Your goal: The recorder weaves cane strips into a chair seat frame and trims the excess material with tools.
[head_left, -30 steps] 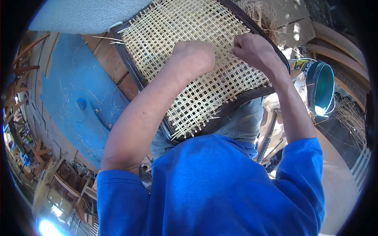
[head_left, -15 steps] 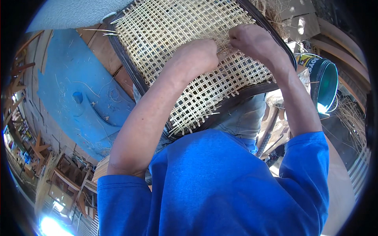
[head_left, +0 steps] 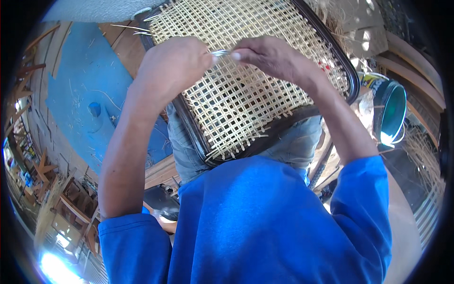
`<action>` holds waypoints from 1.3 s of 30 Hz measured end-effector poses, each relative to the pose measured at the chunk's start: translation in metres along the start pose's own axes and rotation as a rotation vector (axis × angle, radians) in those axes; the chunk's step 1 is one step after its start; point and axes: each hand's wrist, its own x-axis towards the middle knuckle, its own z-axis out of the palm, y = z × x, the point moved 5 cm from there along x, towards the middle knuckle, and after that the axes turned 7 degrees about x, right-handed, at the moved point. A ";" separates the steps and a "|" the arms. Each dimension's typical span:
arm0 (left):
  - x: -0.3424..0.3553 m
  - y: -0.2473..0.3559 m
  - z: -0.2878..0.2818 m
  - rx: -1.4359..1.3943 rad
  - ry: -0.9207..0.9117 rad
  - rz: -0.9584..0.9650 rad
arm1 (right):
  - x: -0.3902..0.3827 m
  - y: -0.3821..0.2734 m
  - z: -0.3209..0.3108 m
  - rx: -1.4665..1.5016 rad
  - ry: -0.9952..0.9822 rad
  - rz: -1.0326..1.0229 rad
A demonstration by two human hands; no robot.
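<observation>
A woven cane panel [head_left: 255,99] in a dark wooden frame [head_left: 351,78] lies across my lap, with pale strand ends sticking out at its near edge and upper left corner. Above the weave, my left hand [head_left: 177,61] and my right hand [head_left: 270,57] face each other, both closed. Between their fingertips stretches a short pale, shiny cane strand [head_left: 220,53], pinched from either side. My left hand covers part of the panel's left side, and my right hand covers some of its middle.
A blue sheet [head_left: 90,109] littered with fibre scraps lies to the left. At right stands a dark bucket [head_left: 391,111] with a green inside, beside loose cane strands [head_left: 421,151]. Curved wooden pieces [head_left: 411,61] are at the upper right, wooden furniture parts [head_left: 71,208] at the lower left.
Both hands have moved left and up off the weave, my left hand farther. The pale strand between them now shows. The panel has shifted slightly in view.
</observation>
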 end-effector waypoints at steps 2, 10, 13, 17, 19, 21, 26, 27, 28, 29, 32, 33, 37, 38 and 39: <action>0.005 0.012 -0.001 -0.045 0.060 0.074 | -0.001 0.010 -0.003 -0.119 0.053 0.045; 0.042 0.074 0.016 0.030 0.027 0.302 | -0.003 0.057 -0.029 -0.418 0.087 0.044; 0.049 0.087 0.016 0.036 0.014 0.341 | -0.002 0.056 -0.034 -0.416 0.089 0.123; 0.047 0.093 0.026 -0.102 0.086 0.261 | -0.002 0.052 -0.039 -0.436 0.076 0.113; 0.042 0.092 0.031 -0.140 0.131 0.239 | 0.000 0.052 -0.039 -0.462 0.101 0.046; 0.035 0.095 0.034 -0.065 0.179 0.312 | 0.002 0.057 -0.036 -0.471 0.056 0.103; 0.030 0.093 0.031 -0.103 0.191 0.244 | 0.004 0.054 -0.019 -0.609 0.113 0.032; 0.030 0.090 0.029 -0.151 0.203 0.241 | 0.001 0.056 -0.015 -0.634 0.119 0.070; 0.028 0.084 0.027 -0.124 0.225 0.238 | -0.001 0.054 -0.009 -0.632 0.137 0.020; 0.027 0.078 0.026 -0.097 0.231 0.235 | -0.005 0.055 -0.006 -0.649 0.181 0.024; 0.031 0.050 0.029 0.011 0.176 0.196 | -0.017 0.056 -0.001 -0.591 0.343 -0.131; 0.034 0.040 0.031 0.051 0.166 0.166 | -0.020 0.058 0.002 -0.621 0.316 -0.175; 0.037 0.025 0.035 0.109 0.227 0.218 | -0.024 0.059 0.003 -0.720 0.268 -0.264; 0.037 0.012 0.035 0.219 0.170 0.172 | -0.021 0.055 0.004 -0.737 0.235 -0.248; 0.032 -0.005 0.028 0.275 0.195 0.151 | -0.018 0.052 0.007 -0.755 0.183 -0.185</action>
